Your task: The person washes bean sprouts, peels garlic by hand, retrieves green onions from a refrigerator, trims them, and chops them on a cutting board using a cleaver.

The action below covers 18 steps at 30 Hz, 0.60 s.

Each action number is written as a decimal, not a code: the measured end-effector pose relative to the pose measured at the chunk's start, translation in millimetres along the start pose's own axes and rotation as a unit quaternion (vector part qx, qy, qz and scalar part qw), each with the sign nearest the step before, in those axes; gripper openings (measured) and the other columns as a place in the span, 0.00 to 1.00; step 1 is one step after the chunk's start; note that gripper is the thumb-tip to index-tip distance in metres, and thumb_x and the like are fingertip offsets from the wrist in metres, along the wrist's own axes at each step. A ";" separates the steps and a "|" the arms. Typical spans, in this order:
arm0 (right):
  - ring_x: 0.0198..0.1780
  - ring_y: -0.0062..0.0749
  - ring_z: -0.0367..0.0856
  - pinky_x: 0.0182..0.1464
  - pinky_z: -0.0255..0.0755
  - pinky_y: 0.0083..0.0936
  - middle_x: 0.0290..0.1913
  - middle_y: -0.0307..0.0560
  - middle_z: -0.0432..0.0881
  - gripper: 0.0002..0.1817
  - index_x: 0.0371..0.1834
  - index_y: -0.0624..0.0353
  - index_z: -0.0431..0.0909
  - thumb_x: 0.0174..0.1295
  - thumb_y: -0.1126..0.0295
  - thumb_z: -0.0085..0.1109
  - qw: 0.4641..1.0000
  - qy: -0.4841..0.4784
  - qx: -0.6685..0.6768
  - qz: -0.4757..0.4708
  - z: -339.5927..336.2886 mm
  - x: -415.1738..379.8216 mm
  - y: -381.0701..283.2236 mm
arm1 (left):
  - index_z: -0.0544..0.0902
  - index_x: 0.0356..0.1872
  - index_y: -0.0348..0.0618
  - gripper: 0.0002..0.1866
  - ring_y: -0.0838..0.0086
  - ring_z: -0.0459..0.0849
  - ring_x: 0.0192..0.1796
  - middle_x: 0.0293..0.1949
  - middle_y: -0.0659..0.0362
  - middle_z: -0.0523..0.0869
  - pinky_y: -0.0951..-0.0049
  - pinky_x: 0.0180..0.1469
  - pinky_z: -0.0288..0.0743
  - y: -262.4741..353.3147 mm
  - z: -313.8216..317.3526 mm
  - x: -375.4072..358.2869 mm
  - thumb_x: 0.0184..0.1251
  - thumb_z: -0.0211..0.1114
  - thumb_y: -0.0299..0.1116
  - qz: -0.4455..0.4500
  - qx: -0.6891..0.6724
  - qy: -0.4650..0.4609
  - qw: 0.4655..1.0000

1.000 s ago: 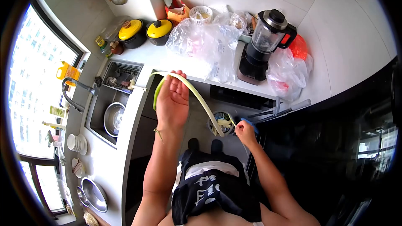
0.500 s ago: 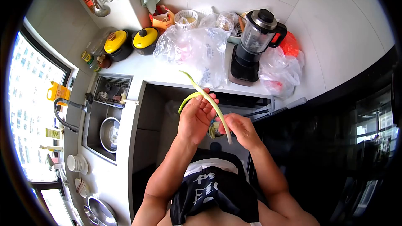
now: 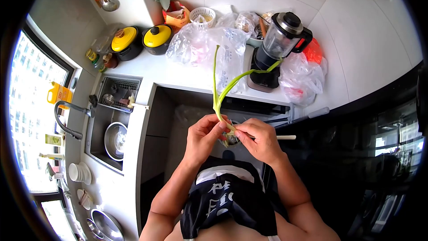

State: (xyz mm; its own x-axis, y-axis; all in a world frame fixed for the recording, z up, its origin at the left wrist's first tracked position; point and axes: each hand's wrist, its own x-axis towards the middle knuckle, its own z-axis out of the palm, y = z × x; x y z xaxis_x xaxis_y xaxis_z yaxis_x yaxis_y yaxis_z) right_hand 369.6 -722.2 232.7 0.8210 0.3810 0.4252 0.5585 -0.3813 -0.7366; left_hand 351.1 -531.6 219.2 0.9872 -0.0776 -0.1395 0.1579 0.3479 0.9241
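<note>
Between my two hands is a scallion (image 3: pixel 217 103), its green leaves forking upward and its white end sticking out to the right past my right hand. My left hand (image 3: pixel 201 139) pinches the stalk between thumb and fingers near where the leaves split. Close beside it, my right hand (image 3: pixel 259 142) grips the pale lower part of the stalk. Below the hands, partly hidden by them, is a round container (image 3: pixel 232 140) with pale scraps in it.
Ahead on the counter stand a blender (image 3: pixel 276 47), plastic bags (image 3: pixel 200 47) and two black pots with yellow lids (image 3: pixel 157 36). To the left is a sink (image 3: pixel 96 136) holding a metal bowl (image 3: pixel 116 140). A dark glossy surface (image 3: pixel 339 151) rises at the right.
The scallion has turned, with its leaves now pointing up and right and its white end to the right. My left hand has gone from palm-up to pinching; my right hand now grips the stalk.
</note>
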 end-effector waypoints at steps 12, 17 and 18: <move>0.29 0.36 0.79 0.32 0.72 0.27 0.31 0.48 0.81 0.03 0.38 0.65 0.81 0.64 0.78 0.63 0.999 -0.025 0.004 0.041 9.8 6.1 -3.5 | 0.79 0.55 0.32 0.14 0.74 0.86 0.47 0.48 0.53 0.86 0.72 0.51 0.82 -14.0 -2.0 -9.3 0.77 0.60 0.32 0.076 0.006 0.038 0.996; 0.30 0.33 0.80 0.33 0.73 0.24 0.31 0.48 0.81 0.04 0.38 0.65 0.81 0.63 0.77 0.65 0.998 -0.029 0.007 0.050 15.7 11.2 -10.5 | 0.77 0.56 0.33 0.13 0.75 0.85 0.46 0.48 0.54 0.86 0.73 0.52 0.82 -21.9 -3.0 -9.1 0.79 0.57 0.31 0.098 0.004 0.052 0.994; 0.30 0.30 0.80 0.34 0.73 0.22 0.31 0.47 0.81 0.04 0.37 0.65 0.81 0.63 0.77 0.66 0.998 -0.031 0.011 0.045 16.7 12.5 -12.2 | 0.77 0.57 0.33 0.13 0.75 0.85 0.47 0.49 0.55 0.85 0.73 0.52 0.81 -21.7 -3.4 -8.8 0.78 0.58 0.30 0.089 -0.010 0.053 0.995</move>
State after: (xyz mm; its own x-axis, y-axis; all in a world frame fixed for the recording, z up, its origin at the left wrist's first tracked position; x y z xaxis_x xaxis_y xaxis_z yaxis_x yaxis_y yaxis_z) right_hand 371.0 -698.8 238.2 0.8583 0.3973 0.3246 0.4797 -0.3971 -0.7824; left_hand 339.1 -535.2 199.1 0.9963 0.0848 -0.0117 -0.0203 0.3661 0.9304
